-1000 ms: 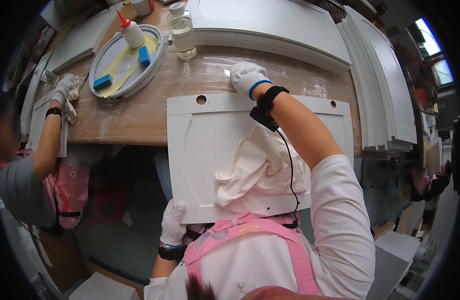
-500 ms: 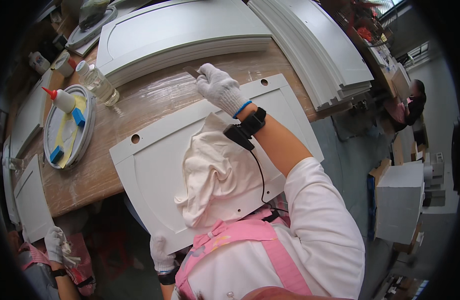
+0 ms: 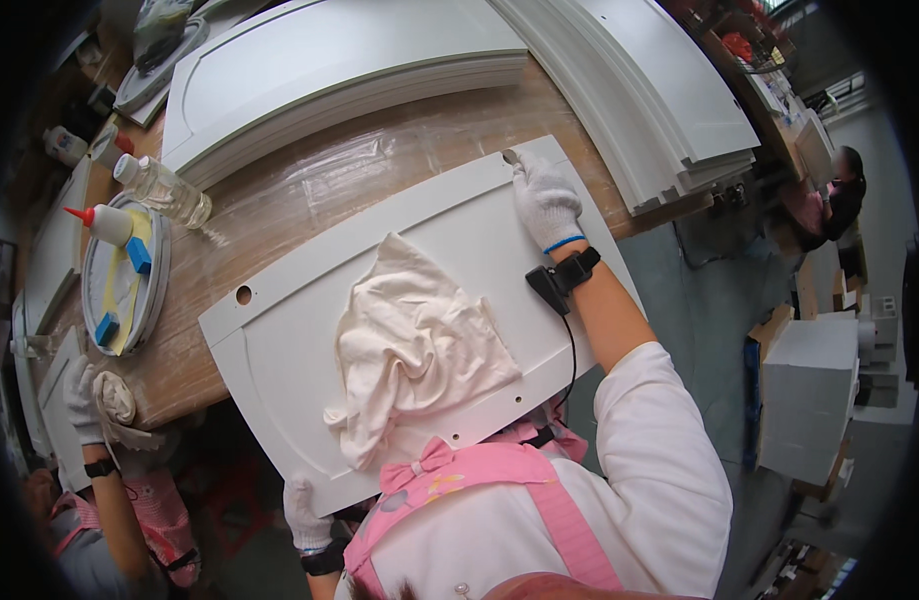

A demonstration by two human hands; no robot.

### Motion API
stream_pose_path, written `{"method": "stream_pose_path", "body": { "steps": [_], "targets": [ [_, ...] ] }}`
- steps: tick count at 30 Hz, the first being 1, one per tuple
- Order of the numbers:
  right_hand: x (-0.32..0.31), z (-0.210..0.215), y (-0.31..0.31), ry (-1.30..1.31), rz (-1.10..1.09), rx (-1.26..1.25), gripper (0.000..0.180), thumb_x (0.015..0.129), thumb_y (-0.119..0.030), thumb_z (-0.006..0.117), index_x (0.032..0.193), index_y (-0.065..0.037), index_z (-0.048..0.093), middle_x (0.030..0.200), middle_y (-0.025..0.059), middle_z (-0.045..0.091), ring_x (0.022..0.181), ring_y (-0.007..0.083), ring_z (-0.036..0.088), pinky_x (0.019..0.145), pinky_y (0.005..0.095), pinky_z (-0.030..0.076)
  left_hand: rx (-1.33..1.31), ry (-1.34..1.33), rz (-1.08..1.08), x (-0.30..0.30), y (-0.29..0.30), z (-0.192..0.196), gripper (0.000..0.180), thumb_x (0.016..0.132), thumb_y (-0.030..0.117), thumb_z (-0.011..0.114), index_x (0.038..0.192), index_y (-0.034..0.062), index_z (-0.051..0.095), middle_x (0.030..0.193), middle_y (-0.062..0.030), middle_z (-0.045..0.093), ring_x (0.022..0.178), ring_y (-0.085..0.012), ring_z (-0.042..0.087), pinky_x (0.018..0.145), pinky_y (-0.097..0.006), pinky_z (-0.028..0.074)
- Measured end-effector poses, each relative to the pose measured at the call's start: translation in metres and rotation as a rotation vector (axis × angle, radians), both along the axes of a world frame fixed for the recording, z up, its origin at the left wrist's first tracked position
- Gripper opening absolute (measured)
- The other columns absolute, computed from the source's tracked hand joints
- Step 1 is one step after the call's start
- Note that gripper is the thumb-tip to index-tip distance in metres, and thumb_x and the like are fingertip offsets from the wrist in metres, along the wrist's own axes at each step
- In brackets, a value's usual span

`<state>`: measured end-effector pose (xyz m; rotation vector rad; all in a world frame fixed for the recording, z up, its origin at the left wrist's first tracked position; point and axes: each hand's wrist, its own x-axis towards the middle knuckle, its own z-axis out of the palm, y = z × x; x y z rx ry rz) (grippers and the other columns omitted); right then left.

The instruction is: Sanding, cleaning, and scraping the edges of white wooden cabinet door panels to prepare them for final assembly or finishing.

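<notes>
A white cabinet door (image 3: 279,390) with a raised border and round holes lies tilted before me, partly over the table edge. On its middle rests a crumpled cream cloth (image 3: 409,345). My right hand (image 3: 547,203), in a white knitted glove, is closed on a small flat metal blade (image 3: 510,157), held at the hole near the door's far right corner. At the near left corner, my gloved left hand (image 3: 305,515) grips the door's edge; its fingers underneath are hidden.
Stacked white panels (image 3: 339,70) stand at the back, with more (image 3: 639,110) at the right. At left are a round lid (image 3: 159,300) with blue blocks, a red-tipped glue bottle (image 3: 104,222) and a clear bottle (image 3: 169,190). A co-worker's gloved hand (image 3: 82,400) holds a cloth.
My right hand has moved right with the blade, from beyond the door's far edge to its far right hole. The co-worker's hand and cloth have risen towards the table.
</notes>
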<state>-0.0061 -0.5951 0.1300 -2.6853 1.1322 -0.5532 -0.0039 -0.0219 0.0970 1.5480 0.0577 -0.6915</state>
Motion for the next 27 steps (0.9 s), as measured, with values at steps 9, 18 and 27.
{"method": "stream_pose_path", "body": {
  "steps": [9, 18, 27],
  "targets": [
    [0.001, 0.009, -0.001, 0.067, -0.02, 0.106, 0.028, 0.095, -0.028, 0.048, 0.118, -0.015, 0.058, 0.098, 0.0175, 0.067, 0.091, 0.0388, 0.064, 0.074, 0.0507, 0.051, 0.043, -0.035, -0.02, -0.002, 0.006, -0.007, 0.035, 0.104, 0.029, 0.041, 0.115, -0.0019, 0.054, 0.107, -0.0116, 0.061, 0.096, -0.0184, 0.062, 0.081, -0.032, 0.053],
    [0.003, 0.012, 0.001, 0.081, -0.065, 0.128, 0.026, 0.094, -0.028, 0.05, 0.114, -0.014, 0.058, 0.097, 0.0209, 0.066, 0.089, 0.0404, 0.064, 0.073, 0.0525, 0.051, 0.311, -0.363, -0.18, -0.001, 0.02, -0.02, 0.03, 0.102, 0.022, 0.042, 0.108, -0.0048, 0.055, 0.101, -0.0134, 0.059, 0.09, -0.0223, 0.062, 0.079, -0.032, 0.051],
    [0.0, 0.003, 0.002, -0.119, 0.078, 0.033, 0.023, 0.094, -0.028, 0.051, 0.108, -0.011, 0.058, 0.092, 0.0196, 0.067, 0.086, 0.0407, 0.064, 0.072, 0.0507, 0.051, 0.074, -0.081, 0.021, -0.003, 0.003, -0.009, 0.028, 0.1, 0.021, 0.046, 0.107, -0.0044, 0.056, 0.101, -0.0142, 0.06, 0.091, -0.025, 0.062, 0.08, -0.035, 0.051]
  ]
}}
